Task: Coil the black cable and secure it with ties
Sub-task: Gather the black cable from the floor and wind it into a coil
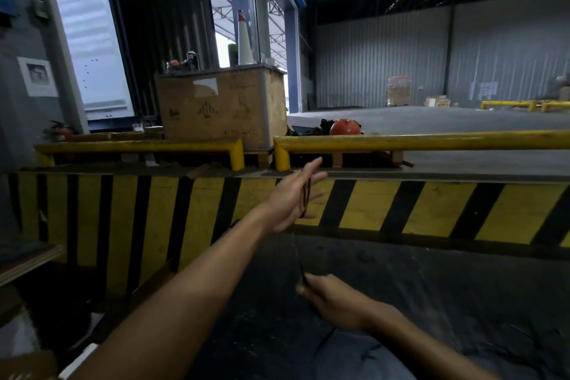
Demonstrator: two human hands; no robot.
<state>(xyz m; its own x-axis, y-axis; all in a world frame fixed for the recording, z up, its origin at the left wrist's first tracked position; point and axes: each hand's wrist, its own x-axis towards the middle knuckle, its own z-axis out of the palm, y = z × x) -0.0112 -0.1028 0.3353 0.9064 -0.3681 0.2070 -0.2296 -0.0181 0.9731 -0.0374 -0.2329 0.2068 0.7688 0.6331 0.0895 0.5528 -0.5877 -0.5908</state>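
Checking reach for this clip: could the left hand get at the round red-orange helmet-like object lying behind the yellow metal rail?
Probably not from here. The left hand, loops of thin black cable around it, sits in front of the striped yellow-and-black barrier, with the yellow metal rail between it and the round red-orange object.

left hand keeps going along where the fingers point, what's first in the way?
Probably the yellow guard rail: the left hand, cable across its palm, points up and forward at it. Depth is unclear.

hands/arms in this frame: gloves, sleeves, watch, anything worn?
Both bare. Left hand and right hand wear no gloves, and no rings show, though motion blur softens the fingers. Both forearms are uncovered right to the frame's edge: no sleeve cuffs, watch or wristband visible.
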